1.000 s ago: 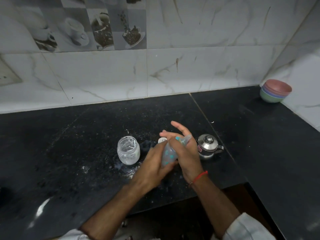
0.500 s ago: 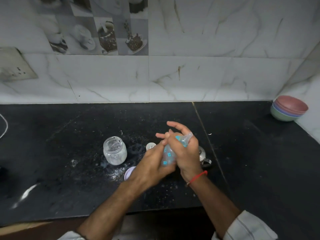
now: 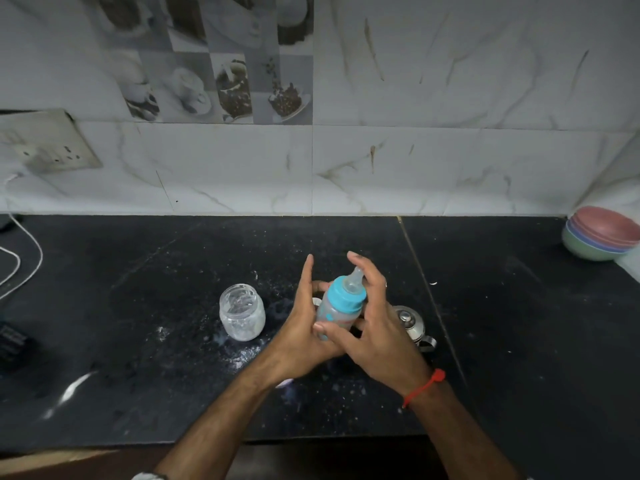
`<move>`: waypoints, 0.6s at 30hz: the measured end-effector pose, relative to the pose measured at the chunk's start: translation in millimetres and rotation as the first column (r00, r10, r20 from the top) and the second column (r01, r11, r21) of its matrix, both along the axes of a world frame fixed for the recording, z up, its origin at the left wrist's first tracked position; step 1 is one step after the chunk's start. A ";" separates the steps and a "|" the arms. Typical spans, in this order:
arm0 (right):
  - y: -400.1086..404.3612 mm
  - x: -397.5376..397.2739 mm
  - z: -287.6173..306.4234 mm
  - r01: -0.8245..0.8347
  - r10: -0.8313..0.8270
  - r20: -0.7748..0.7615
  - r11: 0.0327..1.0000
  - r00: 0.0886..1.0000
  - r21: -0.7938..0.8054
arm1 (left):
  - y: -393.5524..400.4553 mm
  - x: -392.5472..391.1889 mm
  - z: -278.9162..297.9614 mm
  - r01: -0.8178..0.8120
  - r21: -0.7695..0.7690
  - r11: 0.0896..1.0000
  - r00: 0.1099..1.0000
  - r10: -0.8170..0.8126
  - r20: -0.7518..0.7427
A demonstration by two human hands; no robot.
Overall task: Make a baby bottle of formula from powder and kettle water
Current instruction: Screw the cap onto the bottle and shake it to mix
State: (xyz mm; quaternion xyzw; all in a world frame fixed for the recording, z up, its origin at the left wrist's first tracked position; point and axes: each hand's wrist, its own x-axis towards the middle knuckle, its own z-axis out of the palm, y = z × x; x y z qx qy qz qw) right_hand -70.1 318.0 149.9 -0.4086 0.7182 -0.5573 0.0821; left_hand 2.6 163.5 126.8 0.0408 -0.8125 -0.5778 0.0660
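1. Nearest the viewer, two bare forearms reach forward over the front edge of a dark counter. A red thread circles the right wrist.
2. The left hand and right hand press together around a baby bottle, flat palms on either side of it and most fingers stretched out rather than curled. This looks like a grip for rolling the bottle between the palms to mix powder and water.
3. The bottle is held above the counter at centre, tilted, its blue collar and clear teat on and pointing up and away. With the top fitted, filling seems finished.
4. The palms cover the lower bottle, so the level and colour of its contents cannot be made out.
5. Just left of the hands stands an open glass jar, white residue inside, with spilled powder scattered around it; it probably held the formula.
6. Just right of the hands, a small steel kettle sits lidded, partly hidden by the right hand.
7. A small white item behind the left hand and a pale shape under the left wrist are too hidden to identify.
8. Far right, stacked bowls are cut off by the frame edge.
9. Far left, a white cable and a wall socket show; a dark object there is unclear.
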 end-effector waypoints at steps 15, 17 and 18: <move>-24.2 17.4 53.1 0.690 0.367 0.856 0.511 0.364 -0.513 | -66.8 30.8 -5.7 -0.203 -0.012 0.979 0.974 0.200 -0.110; -28.4 20.7 40.4 0.739 0.421 0.885 0.529 0.198 -0.416 | -67.7 32.8 -5.6 -0.193 -0.026 0.981 0.975 0.189 -0.113; -31.1 23.9 37.2 0.740 0.400 0.891 0.528 0.215 -0.416 | -67.3 33.8 -5.0 -0.184 -0.033 0.982 0.977 0.179 -0.112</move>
